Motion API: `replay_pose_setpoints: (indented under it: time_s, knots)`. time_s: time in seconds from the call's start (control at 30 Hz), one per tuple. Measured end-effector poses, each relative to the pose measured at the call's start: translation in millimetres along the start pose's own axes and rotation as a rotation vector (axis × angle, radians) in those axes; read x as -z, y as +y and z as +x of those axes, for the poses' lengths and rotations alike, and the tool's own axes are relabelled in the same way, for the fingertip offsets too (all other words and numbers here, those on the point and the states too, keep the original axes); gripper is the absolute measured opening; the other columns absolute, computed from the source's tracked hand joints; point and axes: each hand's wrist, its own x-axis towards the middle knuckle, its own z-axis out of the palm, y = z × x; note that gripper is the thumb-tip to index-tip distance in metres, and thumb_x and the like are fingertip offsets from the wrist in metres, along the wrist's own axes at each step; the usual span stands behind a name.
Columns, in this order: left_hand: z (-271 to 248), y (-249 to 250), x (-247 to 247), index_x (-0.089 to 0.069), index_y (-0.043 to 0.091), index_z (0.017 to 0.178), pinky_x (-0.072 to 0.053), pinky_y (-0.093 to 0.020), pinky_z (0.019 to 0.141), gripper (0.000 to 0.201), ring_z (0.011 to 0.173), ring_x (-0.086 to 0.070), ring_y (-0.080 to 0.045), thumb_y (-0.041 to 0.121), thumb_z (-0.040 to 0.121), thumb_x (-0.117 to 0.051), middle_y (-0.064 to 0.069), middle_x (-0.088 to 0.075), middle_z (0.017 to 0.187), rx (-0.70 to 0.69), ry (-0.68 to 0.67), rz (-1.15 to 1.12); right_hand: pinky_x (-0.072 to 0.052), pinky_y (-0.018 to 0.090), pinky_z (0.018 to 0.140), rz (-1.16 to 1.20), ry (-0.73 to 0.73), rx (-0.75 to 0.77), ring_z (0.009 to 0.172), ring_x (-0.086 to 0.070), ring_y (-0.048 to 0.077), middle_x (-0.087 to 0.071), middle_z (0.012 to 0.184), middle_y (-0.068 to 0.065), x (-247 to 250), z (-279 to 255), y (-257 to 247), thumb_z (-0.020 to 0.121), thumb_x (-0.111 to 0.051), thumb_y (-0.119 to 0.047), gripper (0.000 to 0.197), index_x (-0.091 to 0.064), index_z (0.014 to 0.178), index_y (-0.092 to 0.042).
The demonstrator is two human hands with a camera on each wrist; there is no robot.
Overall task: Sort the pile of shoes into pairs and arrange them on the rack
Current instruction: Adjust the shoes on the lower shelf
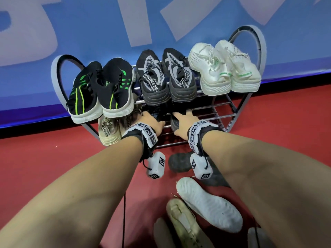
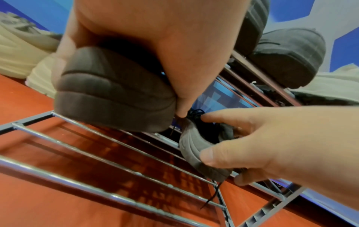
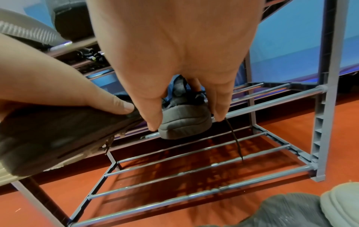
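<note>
Though the top tier hides both toes, each hand, left hand and right hand, grips 1 dark shoe.

A red floor is spreading across the lower part of the head view, smooth and evenly lit, and it is showing orange-red under the wire shelves in both wrist views. Behind it a blue wall panel bearing large pale grey-white shapes is rising, blurred. A dark strip is running along the panel's foot, with a purple glow lying just above it.
</note>
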Motion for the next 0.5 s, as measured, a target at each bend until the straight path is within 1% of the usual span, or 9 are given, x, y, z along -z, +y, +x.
replay_pose_setpoints:
  time_s: [0.07, 0.13, 0.2, 0.27, 0.33, 0.43, 0.5]
  knots:
    - [-1.8, 1.7, -4.2, -0.03, 0.004, 0.141, -0.044, -0.046, 0.098, 0.088, 0.124, -0.048, -0.04, 0.062, 0.083, -0.061, -0.022, -0.033, 0.145, -0.018, -0.005, 0.04, -0.042, 0.045, 0.097, -0.034, -0.006, -0.028, 0.124, -0.041, 0.045, -0.022, 0.149, 0.018, -0.8, 0.9, -2.3, 0.086, -0.066, -0.032, 0.067, -0.034, 0.144, -0.033]
    - [-3.8, 2.0, -7.8, -0.034, 0.003, 0.138, -0.046, -0.045, 0.094, 0.087, 0.121, -0.049, -0.04, 0.063, 0.082, -0.062, -0.02, -0.03, 0.145, -0.038, -0.01, 0.076, -0.041, 0.046, 0.098, -0.049, -0.014, -0.046, 0.129, -0.035, 0.044, -0.016, 0.153, 0.018, -1.5, 2.4, -3.0, 0.086, -0.066, -0.031, 0.065, -0.035, 0.143, -0.031]
    - [-4.6, 0.0, -9.9, -0.037, 0.003, 0.135, -0.046, -0.045, 0.092, 0.087, 0.119, -0.049, -0.04, 0.064, 0.08, -0.064, -0.018, -0.028, 0.144, -0.053, -0.02, 0.089, -0.041, 0.047, 0.097, -0.056, -0.029, -0.051, 0.131, -0.032, 0.044, -0.01, 0.156, 0.017, -2.9, 4.7, -3.1, 0.085, -0.067, -0.032, 0.065, -0.035, 0.142, -0.03]
    - [-6.2, -2.1, -10.2, -0.038, 0.004, 0.134, -0.046, -0.045, 0.093, 0.088, 0.12, -0.049, -0.04, 0.063, 0.077, -0.068, -0.017, -0.027, 0.145, -0.072, -0.04, 0.088, -0.042, 0.048, 0.095, -0.063, -0.029, -0.062, 0.131, -0.032, 0.044, -0.008, 0.156, 0.017, -5.2, 7.0, -4.8, 0.086, -0.066, -0.032, 0.061, -0.038, 0.139, -0.027]
    - [-8.7, -4.0, -9.3, -0.037, 0.005, 0.135, -0.044, -0.047, 0.096, 0.094, 0.124, -0.045, -0.04, 0.062, 0.07, -0.075, -0.015, -0.023, 0.148, -0.097, -0.074, 0.129, -0.043, 0.05, 0.095, -0.071, -0.021, -0.085, 0.131, -0.032, 0.044, -0.009, 0.155, 0.017, -6.7, 9.0, -7.8, 0.087, -0.065, -0.031, 0.055, -0.04, 0.135, -0.024]
    - [-12.1, -6.2, -7.6, -0.033, 0.008, 0.14, -0.044, -0.05, 0.103, 0.108, 0.133, -0.037, -0.04, 0.054, 0.058, -0.086, -0.013, -0.012, 0.155, -0.122, -0.149, 0.227, -0.045, 0.05, 0.092, -0.089, -0.013, -0.103, 0.128, -0.036, 0.043, -0.017, 0.15, 0.017, -7.1, 11.9, -11.9, 0.089, -0.065, -0.03, 0.048, -0.042, 0.131, -0.02]
    - [-13.9, -8.1, -7.5, -0.035, 0.008, 0.139, -0.045, -0.05, 0.102, 0.107, 0.132, -0.037, -0.04, 0.049, 0.056, -0.088, -0.012, -0.011, 0.156, -0.133, -0.16, 0.258, -0.045, 0.049, 0.09, -0.089, -0.004, -0.103, 0.125, -0.039, 0.043, -0.021, 0.147, 0.017, -7.4, 12.6, -12.6, 0.089, -0.065, -0.029, 0.047, -0.043, 0.129, -0.017]
